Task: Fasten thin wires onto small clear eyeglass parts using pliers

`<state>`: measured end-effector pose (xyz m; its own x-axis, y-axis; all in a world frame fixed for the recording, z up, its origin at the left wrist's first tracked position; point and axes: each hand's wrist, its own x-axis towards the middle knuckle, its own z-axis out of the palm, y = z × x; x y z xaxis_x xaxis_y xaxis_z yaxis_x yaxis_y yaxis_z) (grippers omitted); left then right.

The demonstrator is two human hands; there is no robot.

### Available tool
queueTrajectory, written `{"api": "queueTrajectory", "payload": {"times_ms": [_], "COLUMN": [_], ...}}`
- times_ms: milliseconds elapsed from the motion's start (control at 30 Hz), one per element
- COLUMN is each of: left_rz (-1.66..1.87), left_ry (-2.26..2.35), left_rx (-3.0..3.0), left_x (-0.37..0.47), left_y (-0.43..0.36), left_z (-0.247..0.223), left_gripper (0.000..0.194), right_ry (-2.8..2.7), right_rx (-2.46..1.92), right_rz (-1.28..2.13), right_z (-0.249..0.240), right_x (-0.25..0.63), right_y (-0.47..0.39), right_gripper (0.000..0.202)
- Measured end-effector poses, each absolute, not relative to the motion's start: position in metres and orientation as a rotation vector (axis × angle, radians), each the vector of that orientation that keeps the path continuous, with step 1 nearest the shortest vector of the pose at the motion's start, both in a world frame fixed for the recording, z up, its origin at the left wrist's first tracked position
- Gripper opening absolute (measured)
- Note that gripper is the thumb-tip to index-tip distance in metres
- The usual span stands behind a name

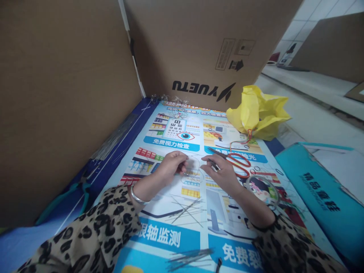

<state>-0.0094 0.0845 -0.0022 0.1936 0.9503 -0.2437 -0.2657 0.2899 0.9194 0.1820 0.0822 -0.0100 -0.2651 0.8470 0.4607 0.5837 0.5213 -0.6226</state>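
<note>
Over a printed poster, my left hand pinches a thin wire bent into loose curves. My right hand is just to the right, with its fingers curled and a small dark item showing among them; what it is I cannot make out. The wire spans the gap between both hands, its far end too fine to follow. Straight thin wires lie crossed below my hands, and a bundle of more wires sits nearer me. Orange-handled scissors rest beside my right hand.
Cardboard walls stand at the back and left. Teal-handled pliers and more wires are at left. A roll of clear tape, a yellow paper-like bundle and a teal box are at right. Tangled wire sits behind.
</note>
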Motion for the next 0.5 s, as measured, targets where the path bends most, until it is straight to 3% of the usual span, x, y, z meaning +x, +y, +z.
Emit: {"api": "queueTrajectory", "payload": {"times_ms": [500], "left_rz": [1.010], "left_ry": [0.980], "left_rx": [0.888], "left_x": [-0.0093], "left_y": [0.0845], "left_z": [-0.0054], "left_gripper": [0.014], "right_ry": [-2.011], "right_rx": [-1.174], "right_rz": [0.348], "right_z": [-0.0129], "right_x": [0.1825], "right_y": [0.0848], "right_gripper": [0.022]}}
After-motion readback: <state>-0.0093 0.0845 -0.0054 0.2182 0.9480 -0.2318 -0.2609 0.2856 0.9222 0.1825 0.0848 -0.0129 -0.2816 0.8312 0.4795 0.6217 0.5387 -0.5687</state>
